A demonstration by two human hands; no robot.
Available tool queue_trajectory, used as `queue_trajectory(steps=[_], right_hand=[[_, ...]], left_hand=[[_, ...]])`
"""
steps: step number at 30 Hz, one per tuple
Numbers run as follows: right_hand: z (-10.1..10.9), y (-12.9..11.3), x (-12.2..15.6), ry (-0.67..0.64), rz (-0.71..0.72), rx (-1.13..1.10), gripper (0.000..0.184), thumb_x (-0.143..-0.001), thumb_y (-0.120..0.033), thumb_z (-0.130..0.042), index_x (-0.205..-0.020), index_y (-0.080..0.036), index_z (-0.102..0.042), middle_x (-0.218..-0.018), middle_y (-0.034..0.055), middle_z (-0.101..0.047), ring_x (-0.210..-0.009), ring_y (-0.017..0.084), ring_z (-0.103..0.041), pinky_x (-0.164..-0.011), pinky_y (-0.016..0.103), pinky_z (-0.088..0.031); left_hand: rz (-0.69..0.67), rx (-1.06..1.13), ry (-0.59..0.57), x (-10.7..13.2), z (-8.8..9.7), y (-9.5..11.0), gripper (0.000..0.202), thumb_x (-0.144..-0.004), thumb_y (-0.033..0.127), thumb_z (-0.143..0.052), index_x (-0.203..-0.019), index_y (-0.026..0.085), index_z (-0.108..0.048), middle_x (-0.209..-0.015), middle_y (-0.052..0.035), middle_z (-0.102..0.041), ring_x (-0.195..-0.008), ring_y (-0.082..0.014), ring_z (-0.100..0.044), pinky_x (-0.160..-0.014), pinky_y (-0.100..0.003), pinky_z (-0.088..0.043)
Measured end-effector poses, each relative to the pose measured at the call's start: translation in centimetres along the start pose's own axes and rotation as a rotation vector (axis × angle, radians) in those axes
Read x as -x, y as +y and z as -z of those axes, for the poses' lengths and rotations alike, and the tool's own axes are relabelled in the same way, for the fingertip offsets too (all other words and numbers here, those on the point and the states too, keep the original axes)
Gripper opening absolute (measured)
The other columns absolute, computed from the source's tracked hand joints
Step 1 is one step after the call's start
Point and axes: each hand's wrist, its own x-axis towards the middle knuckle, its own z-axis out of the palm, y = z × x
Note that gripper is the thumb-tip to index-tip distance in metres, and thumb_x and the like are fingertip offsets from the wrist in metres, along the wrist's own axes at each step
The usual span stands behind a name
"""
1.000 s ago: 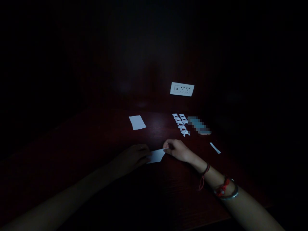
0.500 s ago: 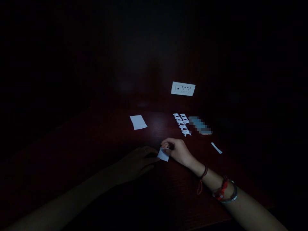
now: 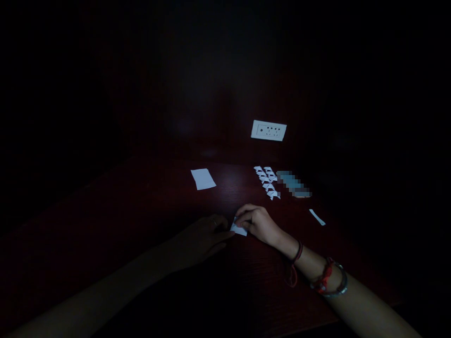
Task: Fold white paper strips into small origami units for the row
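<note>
A small white piece of paper (image 3: pixel 241 231) lies on the dark red table between my hands. My right hand (image 3: pixel 259 224) comes from the right with bent fingers, its thumb and fingertips closed on the upper part of the paper and hiding some of it. My left hand (image 3: pixel 202 237), deep in shadow and wearing a ring, has its fingers stretched out and apart. One of its fingertips touches the paper's lower left corner. Whether the paper has a crease under my fingers cannot be made out.
Flat white sheets (image 3: pixel 203 179) lie farther back on the table (image 3: pixel 158 188). Folded white paper pieces (image 3: pixel 267 180) stand in two rows at the back right, beside a blurred-out phone-like object (image 3: pixel 294 184). A paper strip (image 3: pixel 317 217) lies to the right. A wall socket (image 3: pixel 268 130) is behind.
My right fingers have come down onto the upper part of the paper, where a raised edge showed before. My left hand stays almost in place.
</note>
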Motion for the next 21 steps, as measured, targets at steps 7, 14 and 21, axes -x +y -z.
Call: queue_trajectory(steps=[7,14,21], right_hand=[[0.06,0.18,0.08,-0.047,0.093,0.049,0.018,-0.076,-0.008,-0.051,-0.08,-0.017,-0.066,-0.083,0.0036,-0.059,-0.08,0.012,-0.053,-0.073,0.023,-0.041],[0.24,-0.02,0.09,-0.097,0.134,0.085,0.017,-0.076,-0.01,-0.052,-0.084,-0.016,-0.065,-0.085,0.004,-0.058,-0.081,0.013,-0.051,-0.074,0.024,-0.04],[0.48,0.08,-0.02,-0.15,0.145,0.103,0.018,-0.075,-0.009,-0.051,-0.086,-0.016,-0.064,-0.088,0.0043,-0.059,-0.084,0.013,-0.052,-0.078,0.026,-0.04]], left_hand=[[-0.011,-0.006,0.02,0.09,0.0,0.02,0.03,-0.083,0.019,-0.044,-0.112,0.024,-0.049,-0.111,-0.0051,-0.045,-0.097,-0.0194,-0.043,-0.081,-0.033,-0.038],[-0.022,-0.003,0.018,0.29,-0.05,-0.16,0.03,-0.082,0.015,-0.044,-0.111,0.024,-0.049,-0.113,-0.004,-0.048,-0.1,-0.0197,-0.043,-0.083,-0.035,-0.037],[-0.052,-0.052,-0.001,0.38,-0.06,-0.47,0.031,-0.082,0.016,-0.045,-0.112,0.023,-0.048,-0.111,-0.0035,-0.051,-0.099,-0.0204,-0.044,-0.084,-0.036,-0.035]])
